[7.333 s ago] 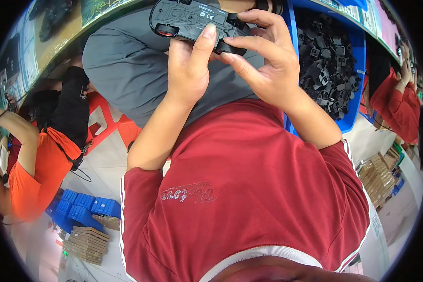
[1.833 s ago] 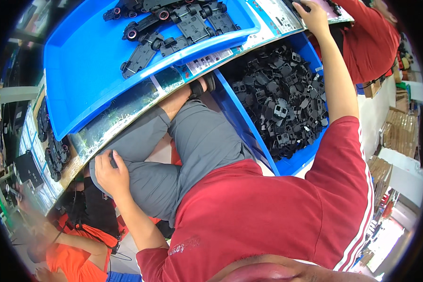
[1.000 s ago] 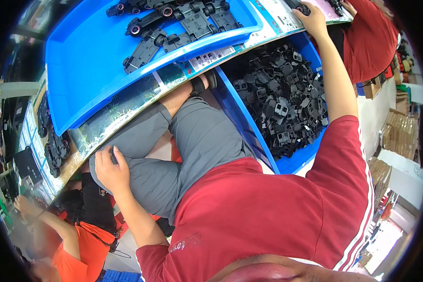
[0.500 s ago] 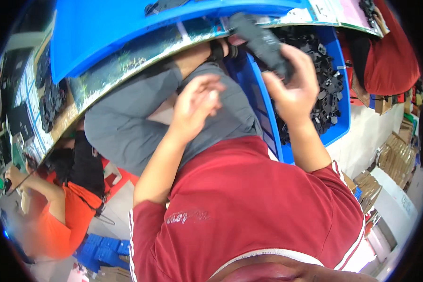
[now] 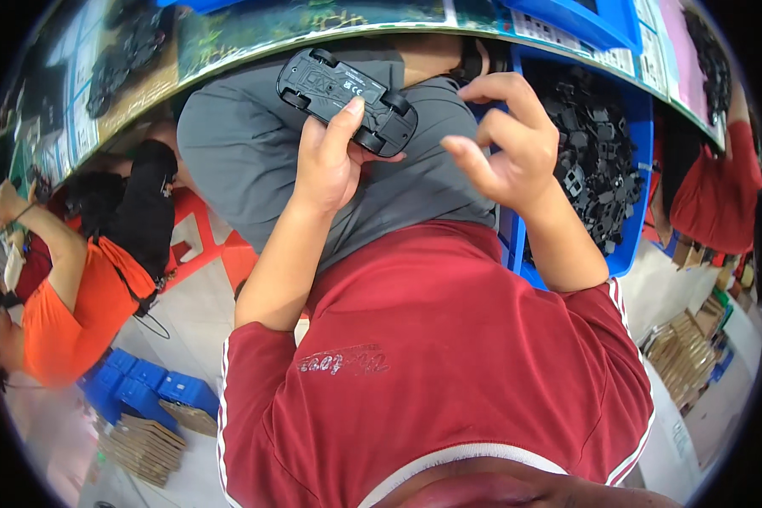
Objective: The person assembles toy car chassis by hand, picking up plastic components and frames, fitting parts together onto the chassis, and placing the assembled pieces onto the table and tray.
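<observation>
Black plastic chassis (image 5: 347, 100) now in left hand (image 5: 334, 157)

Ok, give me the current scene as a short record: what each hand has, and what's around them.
left hand: grips a black toy-car chassis, underside up, forefinger laid across it
right hand: open, fingers curled, beside the chassis, not touching it
lap: grey trousers under both hands
right side: blue bin full of small black plastic parts
left side: person in orange top, seated
floor: blue boxes, stacked cardboard

Assembly workshop: blue parts bins (image 5: 626, 152), co-workers (image 5: 68, 305).
</observation>
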Motion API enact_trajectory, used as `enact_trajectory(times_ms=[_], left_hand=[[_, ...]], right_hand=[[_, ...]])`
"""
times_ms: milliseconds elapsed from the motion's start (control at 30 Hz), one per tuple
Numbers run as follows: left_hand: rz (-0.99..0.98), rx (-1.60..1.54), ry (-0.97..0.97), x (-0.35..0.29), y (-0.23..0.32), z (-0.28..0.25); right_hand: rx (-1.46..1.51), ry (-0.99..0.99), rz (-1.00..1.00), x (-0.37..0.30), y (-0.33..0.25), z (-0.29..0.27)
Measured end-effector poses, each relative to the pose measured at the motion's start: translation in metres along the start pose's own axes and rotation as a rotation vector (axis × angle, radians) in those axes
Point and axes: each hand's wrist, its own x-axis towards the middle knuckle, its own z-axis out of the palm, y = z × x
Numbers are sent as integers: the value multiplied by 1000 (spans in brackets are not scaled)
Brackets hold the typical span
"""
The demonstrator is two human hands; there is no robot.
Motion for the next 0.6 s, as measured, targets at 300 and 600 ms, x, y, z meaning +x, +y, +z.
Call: enact_trajectory(times_ms=[300,600], left_hand=[[258,62,99,-24,47,-54],[600,547,728,-65,174,-184]], right_hand=[[22,-282,253,-64,49,103],[14,-344,413,-56,57,109]])
